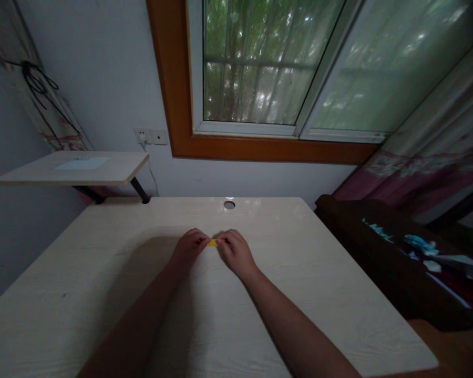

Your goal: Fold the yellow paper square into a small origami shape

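Note:
A small yellow piece (213, 242), thin and flat like folded paper, lies on the pale wooden desk (102, 273) near its middle. My left hand (189, 247) pinches its left end with curled fingers. My right hand (233, 249) pinches its right end, fingers closed too. Both hands rest on the desktop and hide most of the piece; only a short strip shows between the fingertips.
A round cable hole (229, 204) sits near the desk's far edge. A raised side shelf (74, 168) stands at the back left under a wall socket (152, 136). A dark wooden piece of furniture (394, 252) with scattered items flanks the right side. A window (268, 68) is ahead.

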The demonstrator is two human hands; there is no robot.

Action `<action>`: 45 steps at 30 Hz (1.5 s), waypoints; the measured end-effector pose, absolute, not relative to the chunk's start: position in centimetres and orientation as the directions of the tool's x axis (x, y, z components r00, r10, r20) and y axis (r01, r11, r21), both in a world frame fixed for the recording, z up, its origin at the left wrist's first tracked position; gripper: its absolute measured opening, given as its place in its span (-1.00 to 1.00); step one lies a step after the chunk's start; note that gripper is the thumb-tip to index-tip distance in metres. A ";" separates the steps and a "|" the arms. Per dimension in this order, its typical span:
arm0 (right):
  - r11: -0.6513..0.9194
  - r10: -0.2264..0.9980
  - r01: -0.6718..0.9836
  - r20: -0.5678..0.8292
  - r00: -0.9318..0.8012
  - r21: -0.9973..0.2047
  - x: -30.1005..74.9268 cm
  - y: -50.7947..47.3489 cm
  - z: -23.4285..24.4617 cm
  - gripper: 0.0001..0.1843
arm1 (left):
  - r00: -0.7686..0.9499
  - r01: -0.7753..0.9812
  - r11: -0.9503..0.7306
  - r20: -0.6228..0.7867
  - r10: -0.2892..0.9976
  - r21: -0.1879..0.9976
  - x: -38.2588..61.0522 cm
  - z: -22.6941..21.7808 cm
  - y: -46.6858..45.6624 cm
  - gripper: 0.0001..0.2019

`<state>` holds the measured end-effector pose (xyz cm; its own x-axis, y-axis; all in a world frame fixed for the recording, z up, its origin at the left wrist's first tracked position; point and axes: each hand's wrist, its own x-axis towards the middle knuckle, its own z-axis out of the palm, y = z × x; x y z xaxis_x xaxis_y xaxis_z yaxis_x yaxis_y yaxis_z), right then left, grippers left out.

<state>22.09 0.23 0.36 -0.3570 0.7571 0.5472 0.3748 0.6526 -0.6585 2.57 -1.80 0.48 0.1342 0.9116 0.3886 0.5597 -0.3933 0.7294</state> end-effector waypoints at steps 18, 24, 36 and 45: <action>0.640 0.768 0.384 0.537 -0.348 -0.666 22.4 -0.1 0.3 -0.90 | 0.128 0.570 -0.384 0.383 0.915 0.726 2.7 0.1 -1.9 -0.80; 0.624 0.780 0.363 0.526 -0.340 -0.692 22.5 -0.1 0.0 -0.91 | 0.114 0.577 -0.378 0.387 0.915 0.724 2.7 0.4 -2.2 -0.80; 0.525 0.849 0.317 0.464 -0.251 -0.790 22.8 0.4 -0.8 -0.84 | 0.071 0.555 -0.354 0.380 0.922 0.753 2.4 0.2 -1.9 -0.79; 0.398 0.915 0.222 0.367 -0.169 -0.890 22.9 0.7 -1.1 -0.74 | -0.005 0.532 -0.280 0.334 0.943 0.799 2.1 0.8 -2.0 -0.76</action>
